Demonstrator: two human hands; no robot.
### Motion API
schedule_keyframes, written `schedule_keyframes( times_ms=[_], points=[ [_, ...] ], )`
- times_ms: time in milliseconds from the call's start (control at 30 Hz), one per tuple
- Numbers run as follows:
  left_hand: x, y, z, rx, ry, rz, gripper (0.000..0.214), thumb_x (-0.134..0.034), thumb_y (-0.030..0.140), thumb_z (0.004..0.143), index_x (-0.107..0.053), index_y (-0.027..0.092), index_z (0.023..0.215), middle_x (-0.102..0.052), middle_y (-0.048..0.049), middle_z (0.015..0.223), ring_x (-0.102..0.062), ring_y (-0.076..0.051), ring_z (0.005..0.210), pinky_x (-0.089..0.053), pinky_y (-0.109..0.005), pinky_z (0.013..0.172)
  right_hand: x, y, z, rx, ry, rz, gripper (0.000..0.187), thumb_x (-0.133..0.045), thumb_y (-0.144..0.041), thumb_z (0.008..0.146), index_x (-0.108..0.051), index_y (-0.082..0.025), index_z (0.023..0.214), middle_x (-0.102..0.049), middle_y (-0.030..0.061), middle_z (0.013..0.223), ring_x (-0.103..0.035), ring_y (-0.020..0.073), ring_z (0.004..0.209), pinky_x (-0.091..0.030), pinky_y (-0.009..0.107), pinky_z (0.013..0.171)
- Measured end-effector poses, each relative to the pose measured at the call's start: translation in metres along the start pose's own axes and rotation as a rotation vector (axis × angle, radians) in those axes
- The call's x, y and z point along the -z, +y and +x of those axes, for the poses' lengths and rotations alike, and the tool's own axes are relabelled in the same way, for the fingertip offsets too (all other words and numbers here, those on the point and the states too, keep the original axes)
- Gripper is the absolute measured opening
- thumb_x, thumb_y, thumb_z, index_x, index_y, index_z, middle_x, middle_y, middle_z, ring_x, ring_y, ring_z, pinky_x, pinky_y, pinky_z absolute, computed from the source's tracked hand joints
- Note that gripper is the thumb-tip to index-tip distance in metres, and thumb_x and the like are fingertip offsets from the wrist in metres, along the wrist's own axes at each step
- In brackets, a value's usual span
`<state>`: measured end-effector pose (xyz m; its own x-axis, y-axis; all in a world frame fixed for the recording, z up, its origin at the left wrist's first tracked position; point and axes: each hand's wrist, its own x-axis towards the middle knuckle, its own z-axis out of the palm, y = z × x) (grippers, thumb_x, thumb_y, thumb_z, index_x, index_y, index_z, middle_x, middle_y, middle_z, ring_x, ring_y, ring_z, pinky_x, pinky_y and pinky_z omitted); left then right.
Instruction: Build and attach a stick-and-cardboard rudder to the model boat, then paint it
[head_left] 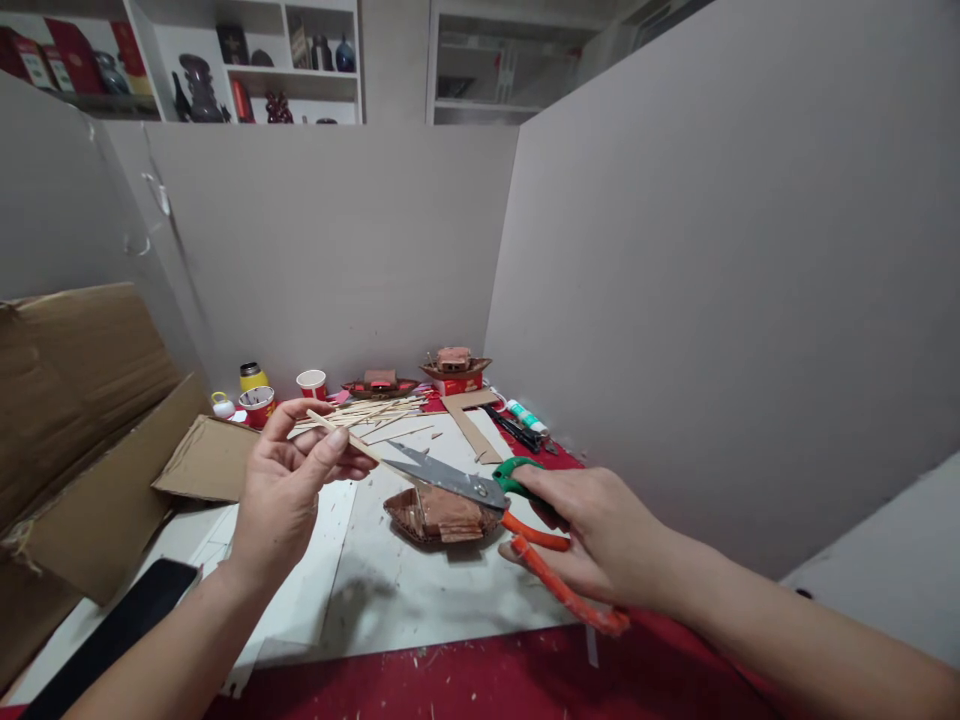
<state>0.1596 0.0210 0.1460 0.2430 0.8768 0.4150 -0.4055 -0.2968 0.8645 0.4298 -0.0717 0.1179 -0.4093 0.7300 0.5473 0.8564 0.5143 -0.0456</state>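
Observation:
Between thumb and fingers, my left hand (296,480) pinches a thin wooden stick (360,447) that slants down to the right. My right hand (604,535) grips a pair of scissors (450,478) with one green and one orange handle. The scissor blades point left and lie along the stick's right end; whether they touch it I cannot tell. Below the blades sits a small brown model boat (450,520) with a rough covered roof, partly hidden by the scissors.
Loose wooden sticks (386,408) lie at the back, near two more model boats (380,383), paper cups (311,382) and a yellow bottle (253,376). Cardboard pieces (97,430) lean at left beside a black phone-like slab (112,640). A glue tube (527,417) lies back right.

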Motion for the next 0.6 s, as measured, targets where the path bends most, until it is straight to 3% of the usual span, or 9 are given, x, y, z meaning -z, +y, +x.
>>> schedule_keyframes(
  times_ms=[333,600],
  points=[
    [-0.0003,0.0023,-0.0065,-0.096,-0.022,0.066,0.01,-0.067,0.024,0.088,-0.058,0.023,0.093,-0.074,0.0013,0.076,-0.072,-0.014,0.068,-0.061,-0.024,0.064,-0.0018,-0.0004,0.0036,-0.004,-0.043,-0.048,0.023,-0.057,-0.041,0.086,-0.054,-0.019,0.082,-0.059,0.0002,0.066,-0.055,0.0149,0.053,-0.037,0.026,0.051],
    [0.0005,0.0006,-0.0034,-0.075,-0.025,0.031,0.01,-0.068,0.022,0.087,-0.059,0.022,0.092,-0.073,0.0021,0.074,-0.072,-0.013,0.068,-0.061,-0.023,0.064,-0.0038,0.0019,0.0016,0.06,0.02,-0.082,0.023,-0.056,-0.039,0.088,-0.054,-0.018,0.08,-0.056,-0.0022,0.059,-0.051,0.0136,0.048,-0.033,0.027,0.048]
  ],
)
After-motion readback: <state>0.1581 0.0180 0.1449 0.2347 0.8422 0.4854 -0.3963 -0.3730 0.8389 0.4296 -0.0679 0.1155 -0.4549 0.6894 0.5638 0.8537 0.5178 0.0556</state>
